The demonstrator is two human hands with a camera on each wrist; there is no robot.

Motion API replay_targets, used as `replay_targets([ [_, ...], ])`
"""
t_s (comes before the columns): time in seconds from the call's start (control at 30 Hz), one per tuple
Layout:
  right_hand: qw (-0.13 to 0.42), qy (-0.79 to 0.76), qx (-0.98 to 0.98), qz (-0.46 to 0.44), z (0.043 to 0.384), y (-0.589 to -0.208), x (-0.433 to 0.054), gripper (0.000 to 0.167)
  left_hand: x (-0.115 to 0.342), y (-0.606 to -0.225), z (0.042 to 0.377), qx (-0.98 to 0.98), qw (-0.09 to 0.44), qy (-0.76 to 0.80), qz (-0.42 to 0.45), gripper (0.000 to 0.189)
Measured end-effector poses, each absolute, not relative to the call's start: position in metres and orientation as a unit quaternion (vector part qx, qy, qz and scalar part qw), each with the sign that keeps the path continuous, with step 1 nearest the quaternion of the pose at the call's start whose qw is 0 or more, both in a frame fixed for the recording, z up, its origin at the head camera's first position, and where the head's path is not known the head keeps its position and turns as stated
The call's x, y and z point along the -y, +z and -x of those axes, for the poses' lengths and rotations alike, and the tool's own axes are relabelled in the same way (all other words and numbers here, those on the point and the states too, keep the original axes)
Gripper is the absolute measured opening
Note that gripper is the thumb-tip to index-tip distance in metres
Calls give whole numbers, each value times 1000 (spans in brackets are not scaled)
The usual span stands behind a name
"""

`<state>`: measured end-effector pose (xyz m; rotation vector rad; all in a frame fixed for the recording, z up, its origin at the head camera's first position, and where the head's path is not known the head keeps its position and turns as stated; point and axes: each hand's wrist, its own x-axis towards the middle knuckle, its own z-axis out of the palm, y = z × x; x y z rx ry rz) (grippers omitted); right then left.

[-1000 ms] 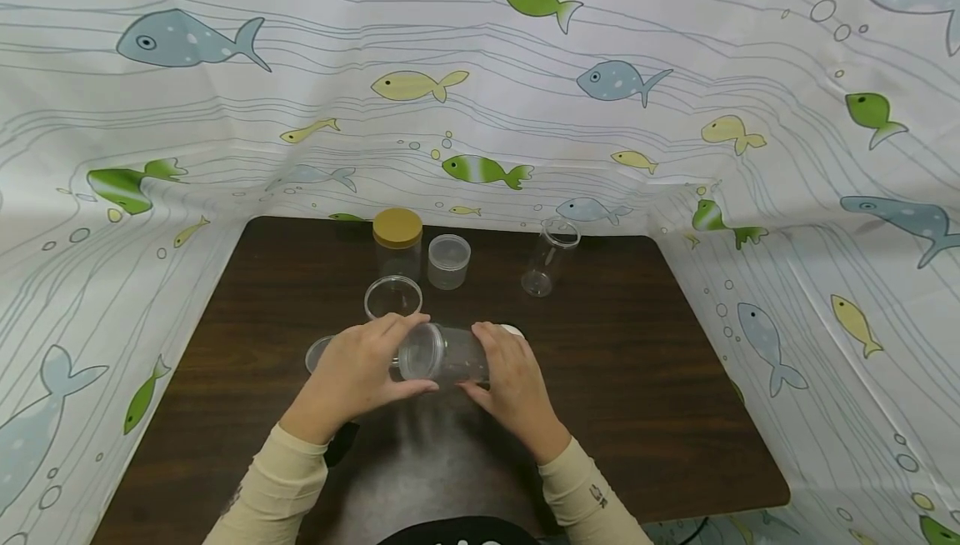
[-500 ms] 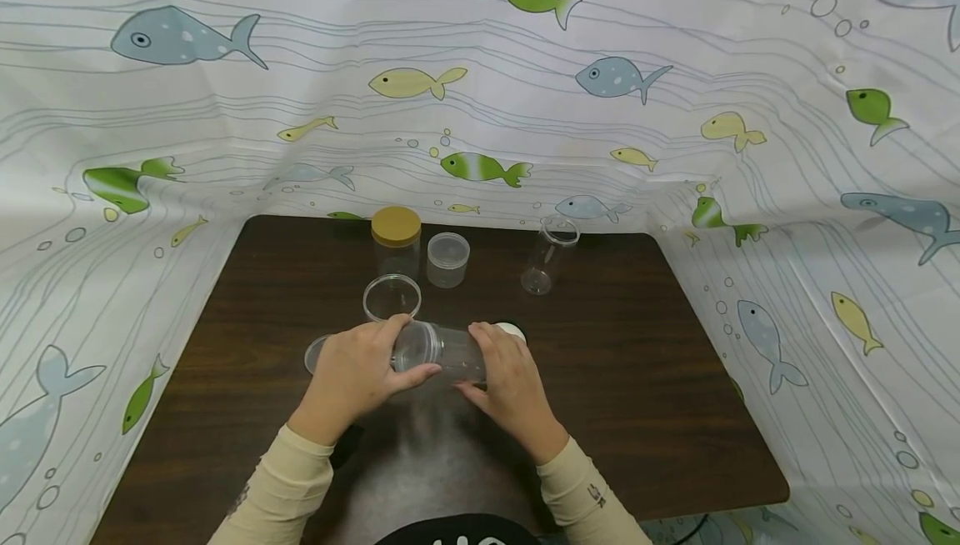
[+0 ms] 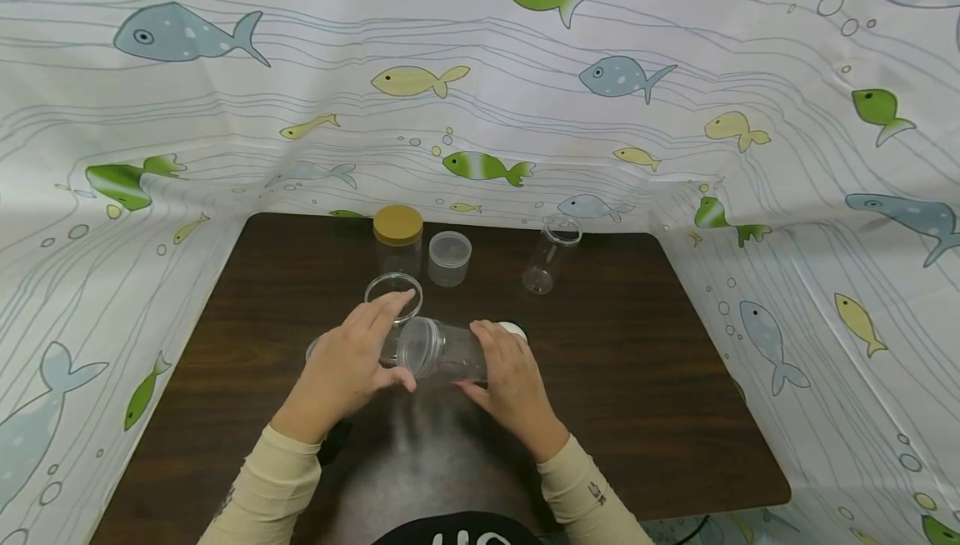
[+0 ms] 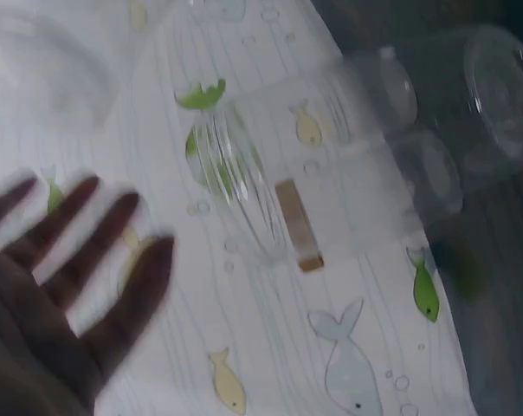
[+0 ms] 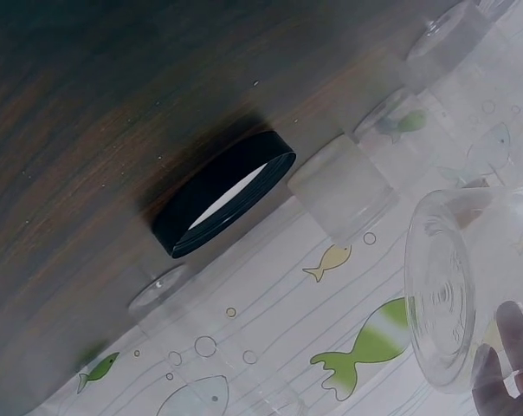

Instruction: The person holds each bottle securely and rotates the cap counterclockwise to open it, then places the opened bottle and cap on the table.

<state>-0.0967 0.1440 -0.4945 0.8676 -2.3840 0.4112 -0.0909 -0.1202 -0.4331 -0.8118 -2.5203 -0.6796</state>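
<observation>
My right hand (image 3: 506, 374) grips a clear plastic jar (image 3: 459, 352) lying sideways above the table. Its round base (image 5: 439, 290) and my curled fingers (image 5: 504, 347) show in the right wrist view. A translucent, ribbed screw lid (image 3: 418, 347) closes the jar's left end. My left hand (image 3: 341, 366) stands just left of that lid, thumb and fingers spread around empty space. In the left wrist view the left hand's straight fingers (image 4: 114, 269) are apart from the blurred translucent shape (image 4: 62, 69) at upper left.
Open clear jars, one with a wide rim (image 3: 393, 276), stand behind my left hand. Further back are a yellow-lidded jar (image 3: 398, 228), a small lidded tub (image 3: 449, 266) and a tall clear jar (image 3: 551, 253). A black-rimmed lid with white inside (image 5: 227, 195) lies beyond my right hand.
My left hand first closes around the lid end, turning it with the thumb, then lets go and draws back left with fingers spread. The right hand keeps holding the jar.
</observation>
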Motion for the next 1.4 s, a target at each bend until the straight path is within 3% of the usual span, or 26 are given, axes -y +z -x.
replay_targets([
  [0.2,280,146,892,-323,98,-496,-145,101,123,-433,95,864,171,-267,391,119],
  [0.53,272,149,894,-323,98,-497,-144,100,121,-438,95,860,166,-282,392,107],
  [0.83,273,158,892,-323,98,-498,-143,100,120,-443,97,861,169,-314,363,96],
  [1.1,280,164,889,-323,96,-498,-142,102,113,-452,93,875,158,-356,287,102],
  [1.4,278,169,889,-322,96,-498,-140,101,104,-454,89,896,183,-340,219,84],
])
